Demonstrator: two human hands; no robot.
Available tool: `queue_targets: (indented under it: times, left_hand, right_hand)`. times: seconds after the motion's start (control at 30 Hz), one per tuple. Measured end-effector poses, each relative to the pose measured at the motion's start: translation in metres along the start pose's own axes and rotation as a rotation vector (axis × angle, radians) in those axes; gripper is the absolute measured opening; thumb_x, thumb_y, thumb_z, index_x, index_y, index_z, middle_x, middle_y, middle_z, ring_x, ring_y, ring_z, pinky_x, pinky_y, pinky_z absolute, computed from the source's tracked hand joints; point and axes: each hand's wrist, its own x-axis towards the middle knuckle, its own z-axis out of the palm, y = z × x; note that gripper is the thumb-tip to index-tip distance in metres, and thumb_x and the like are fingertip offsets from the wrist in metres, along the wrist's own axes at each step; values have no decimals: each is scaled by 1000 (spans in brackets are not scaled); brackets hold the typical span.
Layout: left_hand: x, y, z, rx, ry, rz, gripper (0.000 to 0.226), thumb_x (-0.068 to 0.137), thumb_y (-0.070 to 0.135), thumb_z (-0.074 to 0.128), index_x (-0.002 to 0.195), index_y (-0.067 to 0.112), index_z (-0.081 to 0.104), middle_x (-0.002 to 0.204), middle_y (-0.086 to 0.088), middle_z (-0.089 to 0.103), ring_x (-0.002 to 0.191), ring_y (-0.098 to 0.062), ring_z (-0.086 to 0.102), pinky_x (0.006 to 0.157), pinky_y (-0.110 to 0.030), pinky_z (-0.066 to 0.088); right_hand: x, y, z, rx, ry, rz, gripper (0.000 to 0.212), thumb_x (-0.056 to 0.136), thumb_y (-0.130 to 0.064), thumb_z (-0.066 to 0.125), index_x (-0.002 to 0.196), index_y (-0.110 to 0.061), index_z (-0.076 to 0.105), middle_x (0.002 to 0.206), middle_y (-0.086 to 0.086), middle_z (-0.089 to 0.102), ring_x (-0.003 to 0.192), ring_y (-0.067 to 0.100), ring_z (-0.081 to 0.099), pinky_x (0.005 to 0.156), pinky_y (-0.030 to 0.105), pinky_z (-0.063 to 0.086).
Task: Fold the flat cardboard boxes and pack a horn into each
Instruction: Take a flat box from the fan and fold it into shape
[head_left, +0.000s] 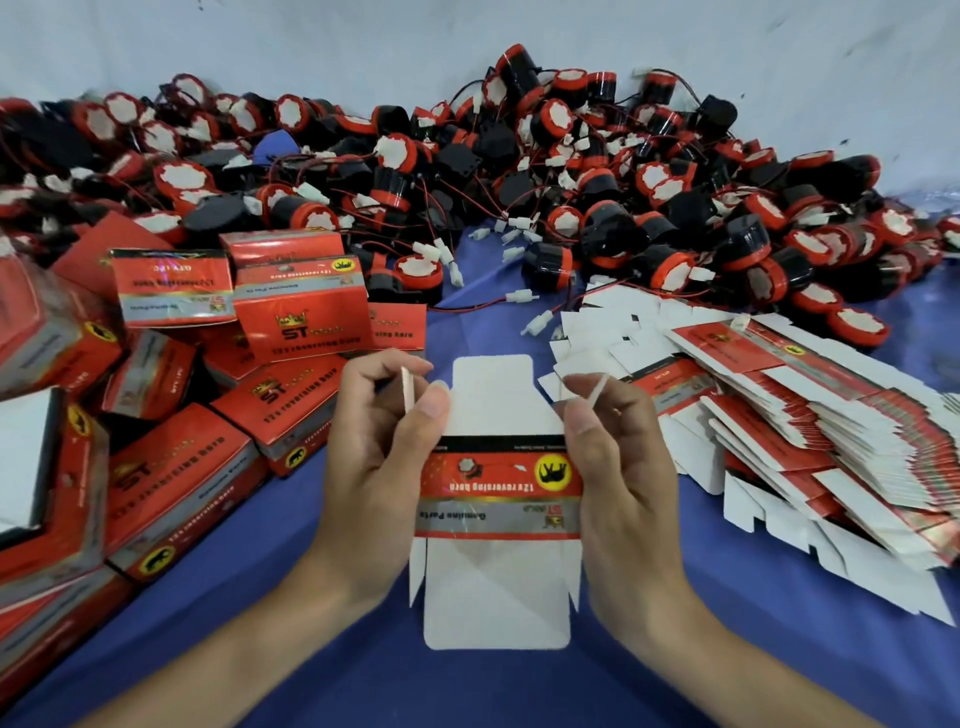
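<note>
A red, grey and white cardboard box is held up in front of me, partly opened, its white end flaps sticking out towards and away from me. My left hand grips its left side, thumb and fingers pinching a small side flap. My right hand grips the right side and pinches the other side flap. A big heap of black and red horns with red wires lies across the far side of the table. A fanned stack of flat boxes lies at the right.
Several folded red boxes are piled at the left, reaching to the near left edge. A blue cloth covers the table. A pale wall stands behind the horn heap.
</note>
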Motion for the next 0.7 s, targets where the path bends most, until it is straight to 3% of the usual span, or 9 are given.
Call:
queue_targets:
  times: [0.07, 0.13, 0.27, 0.37, 0.47, 0.57, 0.63, 0.7]
  left_hand:
    - [-2, -2, 1, -10, -15, -52, 11, 86, 25, 51, 97, 23, 51, 72, 12, 66, 62, -3, 65, 50, -18, 51]
    - [-3, -3, 1, -14, -54, -105, 13, 87, 30, 49, 96, 26, 58, 76, 10, 68, 66, -6, 67, 52, -19, 52]
    - [-6, 0, 0, -76, -277, -231, 31, 78, 56, 62, 107, 45, 65, 106, 4, 71, 94, -16, 70, 71, -24, 55]
    - [-7, 0, -1, -34, -330, -212, 40, 68, 56, 73, 107, 49, 65, 106, 7, 71, 94, -15, 70, 71, -24, 55]
    - [-4, 2, -1, 27, -287, -146, 25, 77, 41, 60, 100, 36, 67, 93, 4, 70, 83, -16, 70, 65, -26, 56]
    - [-4, 1, -2, 32, -275, -122, 47, 80, 42, 54, 102, 0, 50, 78, -13, 59, 69, -15, 66, 57, -26, 54]
    - [-6, 0, -3, 38, -254, -112, 57, 81, 45, 52, 102, -8, 44, 83, -27, 50, 69, -20, 63, 57, -29, 53]
    - [-7, 0, -2, 68, -247, -98, 57, 81, 47, 51, 101, -6, 44, 89, -30, 46, 71, -32, 59, 59, -31, 52]
  right_hand:
    - [1, 3, -2, 30, 2, 62, 9, 81, -38, 62, 89, -40, 61, 77, -14, 64, 72, 7, 69, 56, 19, 53]
    - [3, 4, -3, 40, 14, 75, 15, 80, -37, 59, 91, -46, 63, 73, -13, 59, 71, 8, 65, 57, 21, 53]
    - [7, 1, -5, 1, 58, -8, 21, 86, -29, 59, 96, -48, 62, 72, -14, 50, 73, 13, 53, 62, 24, 53]
    - [7, 1, -7, 17, 38, 0, 21, 85, -27, 57, 92, -42, 69, 82, -9, 61, 75, 13, 60, 61, 21, 53]
    - [6, 2, -8, -15, -6, 37, 24, 81, -32, 54, 87, -43, 74, 98, -14, 68, 90, 8, 67, 67, 20, 53]
    - [4, 5, -7, -79, -56, 55, 19, 80, -38, 56, 84, -42, 74, 96, -17, 65, 92, 7, 65, 73, 22, 51]
    - [2, 7, -7, -97, -81, 72, 22, 76, -47, 53, 85, -39, 72, 92, -12, 65, 88, 10, 66, 71, 23, 51]
    - [0, 7, -8, -97, -101, 94, 26, 75, -51, 49, 86, -36, 68, 88, -5, 65, 82, 13, 66, 68, 23, 51]
